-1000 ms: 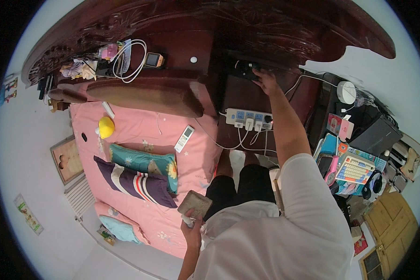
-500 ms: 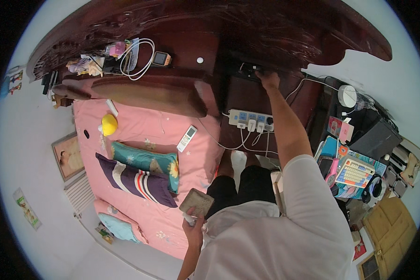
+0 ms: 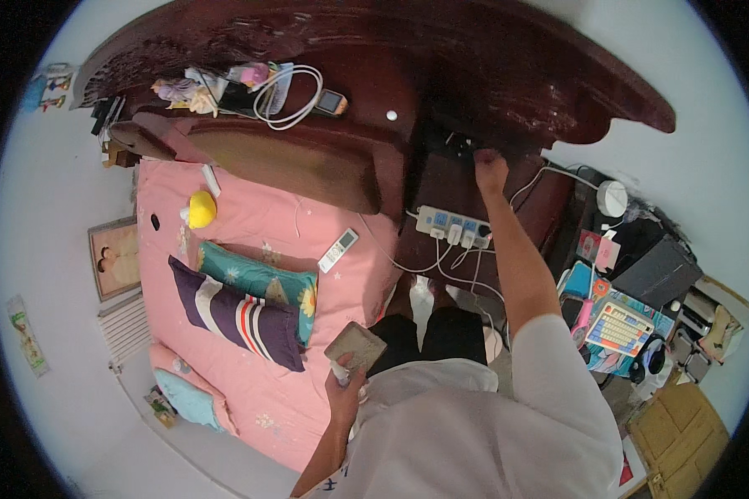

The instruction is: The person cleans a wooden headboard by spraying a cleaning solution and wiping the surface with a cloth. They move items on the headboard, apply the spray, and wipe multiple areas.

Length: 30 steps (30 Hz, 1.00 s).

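In my left hand (image 3: 346, 396) is a flat, grey-brown, square-cornered object (image 3: 359, 344), held low beside the bed. Something small and white (image 3: 339, 373) is pinched against it, its kind unclear. My right hand (image 3: 491, 171) is stretched out over the far end of a dark wooden bedside cabinet (image 3: 445, 176), fingers curled. Whatever those fingers may hold is hidden. Just left of them lie small black items (image 3: 458, 145) in shadow under the headboard. Nearer to me on the cabinet, a white power strip (image 3: 451, 223) bears several plugs and white cables.
Left is a bed with a pink sheet (image 3: 258, 200), holding a white remote (image 3: 339, 250), a yellow object (image 3: 201, 209) and pillows (image 3: 233, 323). The carved headboard (image 3: 349, 41) carries a coiled white cable (image 3: 266, 100). A cluttered desk with a keyboard (image 3: 619, 328) stands right.
My right hand has drawn back slightly toward me and to the right from the small black items, its fingers more curled. My left hand still grips the grey-brown object. The whole view has shifted slightly.
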{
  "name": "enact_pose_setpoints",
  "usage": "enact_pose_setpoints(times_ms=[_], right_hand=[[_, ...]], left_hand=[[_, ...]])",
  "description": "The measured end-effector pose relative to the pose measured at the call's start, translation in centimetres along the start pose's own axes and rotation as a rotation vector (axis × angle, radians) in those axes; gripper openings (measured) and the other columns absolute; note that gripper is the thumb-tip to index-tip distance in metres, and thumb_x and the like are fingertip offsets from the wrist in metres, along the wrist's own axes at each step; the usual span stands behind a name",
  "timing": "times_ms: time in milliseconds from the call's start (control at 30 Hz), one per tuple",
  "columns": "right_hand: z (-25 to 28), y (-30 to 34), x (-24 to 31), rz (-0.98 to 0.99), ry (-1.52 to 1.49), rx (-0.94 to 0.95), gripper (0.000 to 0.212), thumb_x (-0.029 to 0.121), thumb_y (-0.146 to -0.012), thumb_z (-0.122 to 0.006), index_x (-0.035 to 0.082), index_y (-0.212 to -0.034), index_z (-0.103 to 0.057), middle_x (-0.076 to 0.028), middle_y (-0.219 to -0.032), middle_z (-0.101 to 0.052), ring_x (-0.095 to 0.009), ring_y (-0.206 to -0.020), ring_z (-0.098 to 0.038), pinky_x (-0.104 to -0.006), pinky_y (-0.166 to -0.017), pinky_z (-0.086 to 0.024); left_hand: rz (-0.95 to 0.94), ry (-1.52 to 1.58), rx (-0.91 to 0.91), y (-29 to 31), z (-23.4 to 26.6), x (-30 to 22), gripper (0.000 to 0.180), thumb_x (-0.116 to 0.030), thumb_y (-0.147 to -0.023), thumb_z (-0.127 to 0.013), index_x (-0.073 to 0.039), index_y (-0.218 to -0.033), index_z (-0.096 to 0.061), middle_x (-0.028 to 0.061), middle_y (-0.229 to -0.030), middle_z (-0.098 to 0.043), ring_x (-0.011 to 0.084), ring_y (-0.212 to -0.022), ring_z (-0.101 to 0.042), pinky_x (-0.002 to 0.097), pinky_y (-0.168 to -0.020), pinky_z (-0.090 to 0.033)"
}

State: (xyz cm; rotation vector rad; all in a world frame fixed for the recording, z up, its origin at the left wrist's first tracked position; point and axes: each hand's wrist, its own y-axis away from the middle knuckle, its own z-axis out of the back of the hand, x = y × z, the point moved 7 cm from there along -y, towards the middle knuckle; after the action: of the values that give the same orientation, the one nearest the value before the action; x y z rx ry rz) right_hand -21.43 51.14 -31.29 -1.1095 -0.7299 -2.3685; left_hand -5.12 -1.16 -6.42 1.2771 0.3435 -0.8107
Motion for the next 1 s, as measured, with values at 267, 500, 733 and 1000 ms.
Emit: enact_pose_setpoints(times_ms=[267, 500, 733, 1000], right_hand=[[0.2, 8.4, 27.1, 0.652, -0.065, 0.191, 0.023, 0.018, -0.084, -0.072, 0.002, -0.100, -0.069, -0.015, -0.094, -0.069, -0.026, -0.080, -0.068, -0.0348, -0.072, -0.054], [-6.2, 8.1, 35.2, 0.765, 0.319, 0.132, 0.050, 0.035, -0.078, -0.076, 0.002, -0.115, -0.068, -0.019, -0.108, -0.068, -0.036, -0.100, -0.066, -0.0426, -0.087, -0.053], [-9.0, 8.7, 37.3, 0.504, 0.689, 0.274, 0.052, 0.038, -0.079, -0.076, 0.009, -0.120, -0.067, -0.017, -0.105, -0.070, -0.034, -0.098, -0.068, -0.0434, -0.087, -0.055], [-10.7, 9.2, 39.6, 0.586, 0.889, 0.183, 0.052, 0.037, -0.080, -0.076, 0.011, -0.124, -0.065, -0.018, -0.104, -0.071, -0.034, -0.098, -0.068, -0.0437, -0.087, -0.055]], left_hand=[[-0.166, 0.163, 0.108, -4.0, -1.6, -2.8, 0.038, -0.007, -0.087, -0.067, -0.002, -0.124, -0.057, 0.0027, -0.084, -0.061, 0.0111, -0.067, -0.057, 0.0237, -0.061, -0.047], [-0.181, 0.283, 0.114, -5.2, 1.5, -2.4, 0.039, -0.005, -0.088, -0.068, 0.000, -0.124, -0.056, 0.0061, -0.093, -0.064, 0.0108, -0.070, -0.059, 0.0227, -0.063, -0.048], [-0.203, 0.402, 0.081, -7.6, 4.3, -0.2, 0.035, -0.008, -0.088, -0.068, -0.003, -0.121, -0.058, 0.0043, -0.090, -0.062, 0.0104, -0.069, -0.057, 0.0234, -0.059, -0.047], [-0.233, 0.426, 0.090, -10.2, 6.5, -0.3, 0.036, -0.009, -0.088, -0.069, -0.001, -0.121, -0.058, 0.0037, -0.086, -0.062, 0.0105, -0.067, -0.057, 0.0240, -0.058, -0.046]])
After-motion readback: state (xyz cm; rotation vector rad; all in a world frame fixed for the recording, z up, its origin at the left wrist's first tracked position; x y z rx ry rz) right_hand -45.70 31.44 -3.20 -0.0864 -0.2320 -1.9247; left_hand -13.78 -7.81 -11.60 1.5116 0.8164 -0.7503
